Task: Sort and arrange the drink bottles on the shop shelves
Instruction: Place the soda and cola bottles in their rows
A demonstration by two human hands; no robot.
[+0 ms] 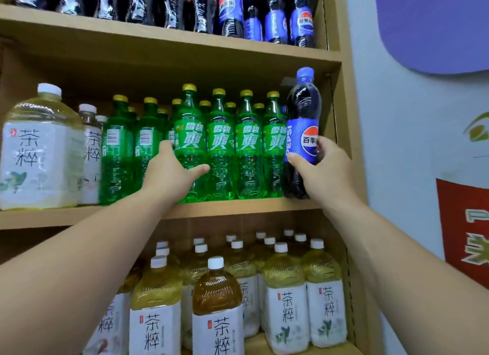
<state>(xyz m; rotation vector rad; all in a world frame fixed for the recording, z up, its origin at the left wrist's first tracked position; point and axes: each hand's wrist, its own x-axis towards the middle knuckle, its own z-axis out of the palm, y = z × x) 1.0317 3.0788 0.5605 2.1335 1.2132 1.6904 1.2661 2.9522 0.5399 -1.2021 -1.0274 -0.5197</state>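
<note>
Tan wood-look shelf boards (238, 208): matt, smooth. Green transparent plastic soda bottles (221, 175): glossy, ribbed lower down, shiny film labels. Dark plastic cola bottle with blue label (301, 103): glossy. Pale-yellow plastic tea bottles (284, 272): glossy, white labels.

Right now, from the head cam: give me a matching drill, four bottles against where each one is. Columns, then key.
Things
1. Pepsi bottle
2. leftmost green bottle showing its front label
3. big tea jug
4. amber tea bottle

Places
A. left end of the middle shelf
B. front of the lower shelf
C. gripped by the right hand
D. gripped by the left hand

Pairs: 1-C, 2-D, 3-A, 4-B
</note>
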